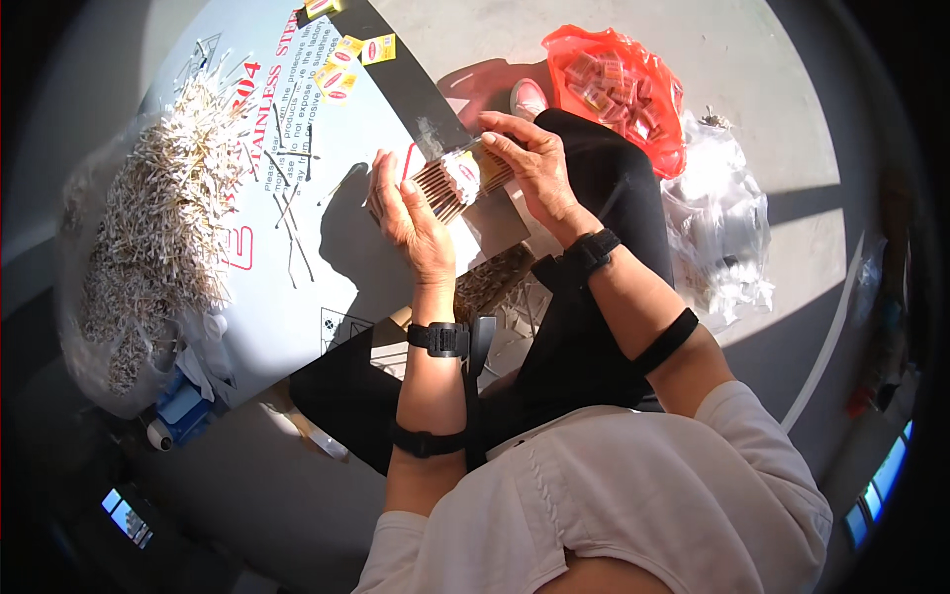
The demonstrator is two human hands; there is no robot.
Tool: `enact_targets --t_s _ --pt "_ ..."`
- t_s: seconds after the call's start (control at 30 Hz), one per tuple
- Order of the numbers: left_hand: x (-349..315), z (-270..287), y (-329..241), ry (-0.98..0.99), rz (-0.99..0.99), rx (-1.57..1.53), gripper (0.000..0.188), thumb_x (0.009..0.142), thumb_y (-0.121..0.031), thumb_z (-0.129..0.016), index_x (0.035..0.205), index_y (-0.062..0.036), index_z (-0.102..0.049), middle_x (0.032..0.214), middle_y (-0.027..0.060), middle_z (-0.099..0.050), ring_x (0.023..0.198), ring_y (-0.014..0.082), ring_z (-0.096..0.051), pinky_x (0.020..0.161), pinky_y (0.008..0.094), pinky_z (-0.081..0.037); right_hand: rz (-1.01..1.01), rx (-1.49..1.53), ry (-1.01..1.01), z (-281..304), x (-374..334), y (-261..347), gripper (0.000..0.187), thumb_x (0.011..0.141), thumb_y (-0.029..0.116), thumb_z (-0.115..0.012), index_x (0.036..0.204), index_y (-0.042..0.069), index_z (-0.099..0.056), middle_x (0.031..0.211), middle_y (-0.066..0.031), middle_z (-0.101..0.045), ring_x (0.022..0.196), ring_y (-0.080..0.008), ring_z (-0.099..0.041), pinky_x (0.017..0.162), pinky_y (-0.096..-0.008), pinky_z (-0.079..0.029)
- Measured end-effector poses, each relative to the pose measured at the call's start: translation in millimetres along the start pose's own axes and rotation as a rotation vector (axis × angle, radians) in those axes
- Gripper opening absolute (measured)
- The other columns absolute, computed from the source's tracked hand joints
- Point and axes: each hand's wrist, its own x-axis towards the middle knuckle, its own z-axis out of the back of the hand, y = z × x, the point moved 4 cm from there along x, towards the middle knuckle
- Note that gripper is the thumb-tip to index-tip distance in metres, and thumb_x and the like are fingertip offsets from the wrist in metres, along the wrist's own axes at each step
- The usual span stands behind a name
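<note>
Between my two hands is a pack of cotton swabs point(442, 191), a row of thin brown sticks partly inside a clear sleeve point(465, 176) with a yellow and red label. My left hand point(414, 226) is at the stick end, its fingers raised and the palm side against the sticks. My right hand point(539, 173) grips the labelled end, thumb and fingers closed round it. The tips inside the sleeve are hard to make out. Left of my hands, a big heap of loose cotton swabs point(173, 208) spills from a clear plastic bag on the board.
The white printed board point(346, 238) carries scattered dark sticks point(289, 213) and several yellow labels point(339, 79). A red plastic bag point(653, 129) of small packs lies beyond my right knee, with a clear bag point(717, 218) beside it. A blue object point(183, 408) sits at the lower left.
</note>
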Motion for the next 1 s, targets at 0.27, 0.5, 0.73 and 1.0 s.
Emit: enact_targets --t_s 0.27,0.5,0.73,1.0 --pt "3 -7 -6 0.005 0.180 -0.341 0.048 0.105 -0.036 -0.037 0.127 0.0039 -0.053 0.131 0.0181 -0.055 0.117 0.0277 -0.055 0.104 0.0400 -0.041 0.018 0.012 -0.015 5 7 -2 0.022 0.091 0.009 -0.068 0.110 -0.001 -0.069 0.105 -0.0045 -0.069 0.098 -0.0094 -0.061 0.089 -0.0226 -0.047" --pt "10 -11 -5 0.009 0.207 -0.447 0.049 0.104 -0.037 -0.039 0.125 0.0047 -0.053 0.127 0.0182 -0.057 0.115 0.0299 -0.057 0.103 0.0410 -0.043 0.066 -0.072 -0.010 2 8 1 0.020 0.091 0.009 -0.068 0.106 -0.003 -0.069 0.100 -0.0054 -0.069 0.093 -0.0092 -0.060 0.086 -0.0227 -0.048" --pt "11 -16 -5 0.125 -0.146 0.236 0.013 0.087 -0.005 -0.057 0.096 -0.0031 -0.066 0.103 0.0108 -0.059 0.099 0.0314 -0.052 0.089 0.0431 -0.043 0.016 -0.033 -0.035 1 8 -4 0.019 0.091 0.009 -0.068 0.105 -0.004 -0.070 0.098 -0.0042 -0.069 0.091 -0.0083 -0.059 0.083 -0.0229 -0.049" --pt "10 -17 -4 0.112 -0.138 0.215 0.017 0.074 0.006 -0.059 0.087 -0.0044 -0.065 0.095 0.0091 -0.058 0.097 0.0300 -0.052 0.086 0.0414 -0.044 -0.007 0.027 -0.052 2 8 -7 0.019 0.091 0.008 -0.066 0.105 -0.004 -0.069 0.099 -0.0053 -0.069 0.091 -0.0089 -0.060 0.083 -0.0228 -0.049"
